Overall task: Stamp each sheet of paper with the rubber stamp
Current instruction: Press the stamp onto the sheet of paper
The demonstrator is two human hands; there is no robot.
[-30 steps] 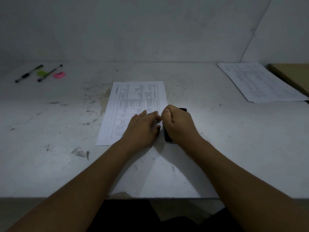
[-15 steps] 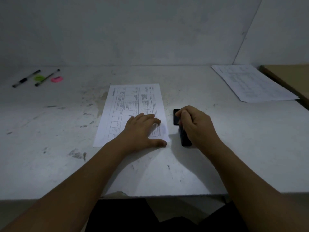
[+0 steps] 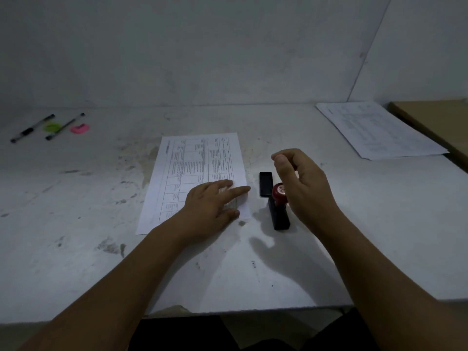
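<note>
A printed white sheet of paper [image 3: 197,173], carrying a ruled table of small text, lies flat on the scuffed white table [image 3: 76,224], its long axis running away from the person. The left hand [image 3: 210,206] rests palm down on the sheet's near right corner, fingers extended and slightly spread, the index fingertip reaching the sheet's right edge and the thumb lying along the near edge.

Just beside that right edge, on the bare table, sits a black rectangular ink pad case [image 3: 278,214] with its hinged black lid [image 3: 266,184] folded open toward the far side. The rubber stamp with a round red base [image 3: 279,192] is positioned over the far end of the case; its rounded face shows pale, illegible lettering. Whether the stamp touches the pad surface cannot be determined.

The right hand [image 3: 301,188] is raised over the stamp, fingers curled and thumb brought toward the fingertips. The stamp's red base appears below the thumb, at the palm's left side; the handle and the actual grip are hidden behind the hand.

A second stack of printed white sheets [image 3: 379,130] lies at the far right, next to a brown cardboard panel [image 3: 435,122]. At the far left lie two black-and-clear pens [image 3: 48,127] with a green sticky note [image 3: 52,127] and a pink sticky note [image 3: 80,128].
</note>
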